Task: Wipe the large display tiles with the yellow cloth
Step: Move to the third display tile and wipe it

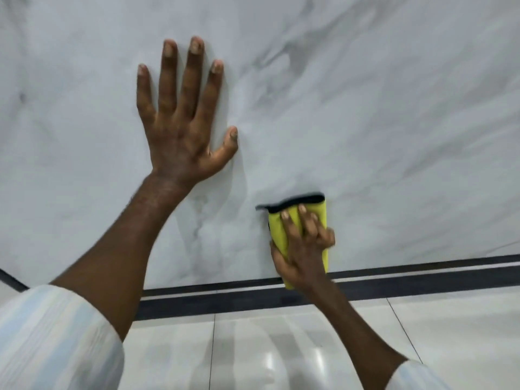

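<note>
Pressed left hand (180, 122) flat, fingers spread, against large display tile (365, 108). Gripped yellow cloth (277, 229) in right hand (301, 249), fingers curled over it, low on tile, reaching dark strip (422, 280).

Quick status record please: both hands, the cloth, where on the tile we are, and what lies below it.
left hand: flat on the display tile, fingers spread, holds nothing
right hand: grips the yellow cloth, pressing it to the tile
cloth: folded, black trim along top
position: low on the tile, cloth's lower end over the dark strip
tile: white, grey veins
below: glossy floor tiles
</note>
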